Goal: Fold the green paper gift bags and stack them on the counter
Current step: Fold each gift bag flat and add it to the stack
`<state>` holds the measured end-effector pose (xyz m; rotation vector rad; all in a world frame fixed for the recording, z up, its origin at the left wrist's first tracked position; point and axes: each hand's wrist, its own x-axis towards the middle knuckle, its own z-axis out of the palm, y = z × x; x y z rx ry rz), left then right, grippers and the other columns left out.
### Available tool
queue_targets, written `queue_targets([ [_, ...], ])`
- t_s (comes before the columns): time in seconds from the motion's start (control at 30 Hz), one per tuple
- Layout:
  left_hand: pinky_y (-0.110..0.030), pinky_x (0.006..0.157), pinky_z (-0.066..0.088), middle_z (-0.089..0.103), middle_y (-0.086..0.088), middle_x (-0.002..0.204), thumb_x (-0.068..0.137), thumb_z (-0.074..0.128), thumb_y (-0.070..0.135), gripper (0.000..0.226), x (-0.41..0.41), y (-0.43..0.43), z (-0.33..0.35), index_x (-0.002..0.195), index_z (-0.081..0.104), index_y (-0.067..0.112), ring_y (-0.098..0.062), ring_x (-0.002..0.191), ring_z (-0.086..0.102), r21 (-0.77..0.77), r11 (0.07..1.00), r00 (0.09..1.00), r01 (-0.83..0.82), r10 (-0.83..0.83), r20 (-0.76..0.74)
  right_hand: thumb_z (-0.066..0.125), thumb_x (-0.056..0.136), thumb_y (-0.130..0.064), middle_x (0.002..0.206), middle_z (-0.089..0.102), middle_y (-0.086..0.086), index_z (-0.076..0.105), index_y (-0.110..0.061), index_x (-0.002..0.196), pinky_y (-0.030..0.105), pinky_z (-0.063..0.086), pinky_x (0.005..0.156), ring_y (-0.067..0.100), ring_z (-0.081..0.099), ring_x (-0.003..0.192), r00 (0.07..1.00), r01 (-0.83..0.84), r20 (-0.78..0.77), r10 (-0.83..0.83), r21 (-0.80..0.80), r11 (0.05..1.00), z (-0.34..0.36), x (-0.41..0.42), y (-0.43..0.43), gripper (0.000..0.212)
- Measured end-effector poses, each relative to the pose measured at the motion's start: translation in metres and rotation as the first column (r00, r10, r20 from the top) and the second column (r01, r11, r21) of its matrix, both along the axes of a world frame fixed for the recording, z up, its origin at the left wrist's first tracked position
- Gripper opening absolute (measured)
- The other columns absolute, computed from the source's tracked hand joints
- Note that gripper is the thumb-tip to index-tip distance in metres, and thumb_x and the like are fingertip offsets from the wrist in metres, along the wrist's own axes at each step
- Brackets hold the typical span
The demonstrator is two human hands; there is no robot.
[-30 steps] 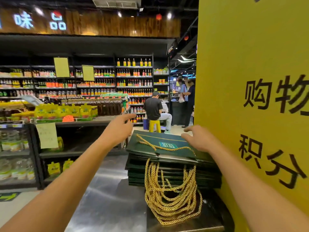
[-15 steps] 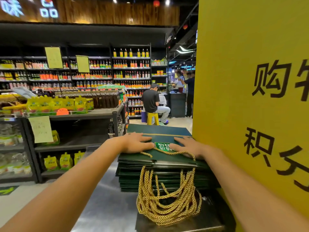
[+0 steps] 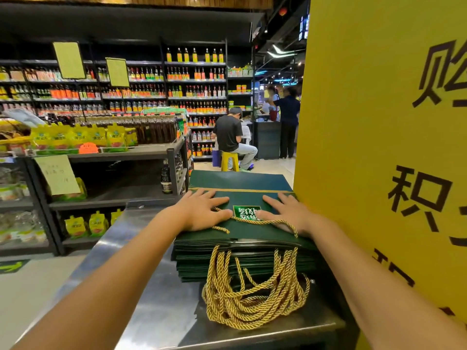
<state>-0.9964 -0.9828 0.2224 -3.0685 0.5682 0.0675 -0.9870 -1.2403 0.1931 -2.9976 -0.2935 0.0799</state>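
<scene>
Currently I am pressing both palms flat, fingers spread: left hand [image 3: 202,213] and right hand [image 3: 286,215] flanking the label [image 3: 246,212] on the top green bag [image 3: 242,198]. Bag is lying crosswise atop the stack [image 3: 194,261] on the counter [image 3: 156,299], neither hand nearer.

Both hands lie flat with fingers spread, pressing on the top green bag [image 3: 242,198] of the stack [image 3: 240,261]. The left hand [image 3: 202,210] is on its left half, the right hand [image 3: 288,213] on its right half. A white-lettered label [image 3: 246,212] sits between the thumbs, with one gold cord [image 3: 252,221] just below it. Under the wrists, bundled gold handles [image 3: 252,299] spill onto the steel counter [image 3: 151,299]. A yellow panel [image 3: 379,122] stands just right of the right hand. Well beyond the fingertips, a person [image 3: 228,132] sits on a yellow stool [image 3: 229,160].
</scene>
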Motion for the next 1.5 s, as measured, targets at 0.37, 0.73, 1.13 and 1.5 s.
queue_targets([
  [0.37,-0.04,0.099,0.052,0.071,-0.004,0.121,0.102,0.045,0.052,0.044,-0.018,0.002,0.046,0.125,0.07,0.023,-0.022,0.111,0.065,-0.298,0.955,0.989,-0.008,0.052,0.138,0.044,0.097,-0.067,0.143,0.057,0.005,0.057,-0.023,0.143,0.033,0.043,0.101,0.025,0.053,0.129,0.996,-0.023,0.089,0.001,0.251,0.968,0.043,-0.016,-0.004,0.065],
  [0.73,-0.044,0.09,0.058,0.074,0.002,0.108,0.099,0.052,0.035,0.026,-0.131,0.038,0.102,0.11,0.073,0.024,-0.021,0.095,0.068,-0.255,0.965,0.938,-0.064,0.145,0.314,0.044,0.103,-0.037,0.097,0.073,0.012,0.073,-0.006,0.101,0.044,0.056,0.081,0.028,0.066,0.089,0.935,-0.067,0.353,0.027,0.101,0.993,0.103,-0.097,0.007,0.043],
  [1.13,-0.046,0.086,0.059,0.074,-0.003,0.108,0.1,0.048,0.034,0.03,-0.14,0.046,0.091,0.112,0.072,0.022,-0.027,0.093,0.069,-0.228,0.967,0.925,-0.112,0.185,0.331,0.049,0.103,-0.044,0.111,0.07,0.006,0.071,-0.015,0.115,0.044,0.056,0.092,0.02,0.061,0.103,0.946,-0.101,0.316,0.073,0.074,0.992,0.098,-0.108,0.018,0.039],
  [1.5,-0.034,0.072,0.047,0.065,0.0,0.11,0.103,0.045,0.036,0.027,0.011,0.042,0.087,0.11,0.066,0.021,-0.02,0.09,0.057,-0.011,0.999,0.932,-0.037,0.039,0.361,0.048,0.101,-0.044,0.133,0.061,0.006,0.059,-0.024,0.132,0.039,0.05,0.093,0.029,0.057,0.119,0.979,-0.05,0.192,0.075,-0.132,0.99,0.097,0.011,0.037,0.038],
])
